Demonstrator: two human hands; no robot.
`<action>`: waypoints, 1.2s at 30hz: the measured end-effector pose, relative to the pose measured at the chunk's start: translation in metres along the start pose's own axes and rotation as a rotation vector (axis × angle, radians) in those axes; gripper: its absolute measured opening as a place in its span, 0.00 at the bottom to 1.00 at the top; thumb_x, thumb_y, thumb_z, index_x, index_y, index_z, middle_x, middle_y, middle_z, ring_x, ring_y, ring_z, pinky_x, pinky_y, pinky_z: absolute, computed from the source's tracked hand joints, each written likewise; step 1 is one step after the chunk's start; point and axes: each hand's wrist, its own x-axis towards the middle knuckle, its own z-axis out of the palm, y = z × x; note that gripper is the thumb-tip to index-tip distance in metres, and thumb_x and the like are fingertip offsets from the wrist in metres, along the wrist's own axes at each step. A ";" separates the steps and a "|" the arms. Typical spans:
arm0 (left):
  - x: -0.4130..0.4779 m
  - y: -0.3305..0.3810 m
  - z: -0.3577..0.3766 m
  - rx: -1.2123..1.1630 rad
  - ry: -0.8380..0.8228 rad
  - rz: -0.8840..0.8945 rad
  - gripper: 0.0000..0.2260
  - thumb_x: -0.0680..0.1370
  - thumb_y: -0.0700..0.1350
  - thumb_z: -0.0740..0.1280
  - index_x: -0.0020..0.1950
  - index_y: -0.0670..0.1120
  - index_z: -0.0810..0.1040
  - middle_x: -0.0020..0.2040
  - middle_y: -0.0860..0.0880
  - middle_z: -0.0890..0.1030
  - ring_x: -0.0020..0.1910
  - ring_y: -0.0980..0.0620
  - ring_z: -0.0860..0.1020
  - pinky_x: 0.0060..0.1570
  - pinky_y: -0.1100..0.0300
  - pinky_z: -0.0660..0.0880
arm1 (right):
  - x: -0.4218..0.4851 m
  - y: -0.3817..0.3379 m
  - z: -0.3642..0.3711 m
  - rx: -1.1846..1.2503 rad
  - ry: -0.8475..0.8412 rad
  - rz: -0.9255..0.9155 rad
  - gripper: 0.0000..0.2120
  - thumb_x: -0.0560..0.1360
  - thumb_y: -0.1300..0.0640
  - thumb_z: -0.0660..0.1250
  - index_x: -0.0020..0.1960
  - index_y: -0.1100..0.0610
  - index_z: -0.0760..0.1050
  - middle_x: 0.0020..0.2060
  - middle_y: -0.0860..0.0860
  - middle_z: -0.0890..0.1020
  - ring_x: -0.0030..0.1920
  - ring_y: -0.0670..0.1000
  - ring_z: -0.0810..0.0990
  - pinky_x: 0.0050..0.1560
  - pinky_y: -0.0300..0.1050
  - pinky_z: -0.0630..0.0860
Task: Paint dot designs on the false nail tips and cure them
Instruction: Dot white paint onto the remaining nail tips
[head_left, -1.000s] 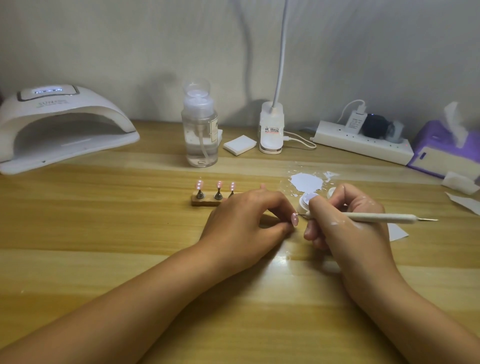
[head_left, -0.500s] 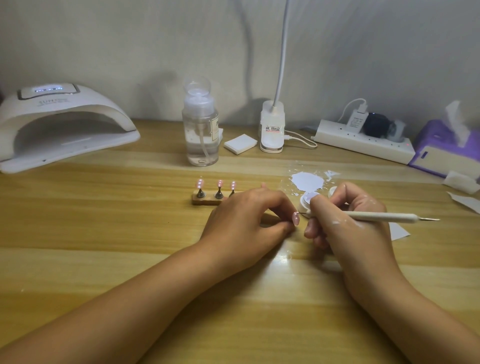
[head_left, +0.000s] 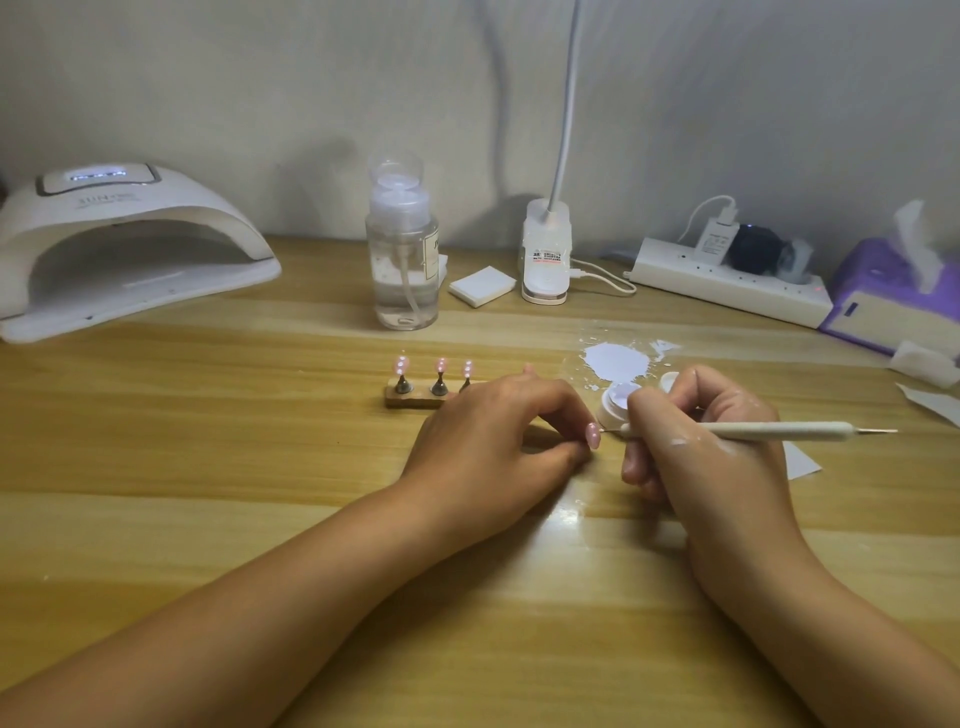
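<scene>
While the wooden desk carries the curing lamp at far left, the left hand and right hand meet mid-desk: right fingers curl around a dotting pen, its fine point right at the pink nail tip that the left fingertips pinch.

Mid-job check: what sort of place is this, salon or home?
Probably a home nail-art desk, not a salon: a white arched nail curing lamp sits on the wooden tabletop, pink false nail tips stand on a small wooden holder, and a white power strip and purple tissue box line the wall.
</scene>
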 end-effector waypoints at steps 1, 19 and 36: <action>0.000 0.000 0.000 -0.002 -0.001 0.001 0.04 0.74 0.45 0.72 0.46 0.55 0.82 0.44 0.61 0.83 0.37 0.71 0.73 0.69 0.56 0.67 | 0.000 0.001 0.000 -0.020 0.001 0.000 0.10 0.64 0.55 0.66 0.27 0.52 0.67 0.20 0.55 0.75 0.22 0.50 0.66 0.24 0.39 0.64; 0.000 0.001 -0.001 0.012 -0.010 -0.004 0.05 0.74 0.46 0.72 0.45 0.56 0.82 0.44 0.62 0.83 0.37 0.71 0.72 0.64 0.54 0.71 | 0.003 0.008 0.000 -0.037 -0.006 -0.042 0.11 0.64 0.55 0.66 0.28 0.53 0.66 0.20 0.55 0.76 0.22 0.51 0.67 0.25 0.41 0.65; 0.000 0.000 0.000 0.009 -0.012 -0.027 0.03 0.75 0.48 0.72 0.46 0.57 0.81 0.44 0.63 0.82 0.43 0.62 0.76 0.68 0.55 0.68 | 0.010 0.009 -0.008 0.103 0.167 -0.206 0.09 0.78 0.51 0.71 0.42 0.52 0.74 0.25 0.44 0.76 0.26 0.41 0.71 0.28 0.32 0.65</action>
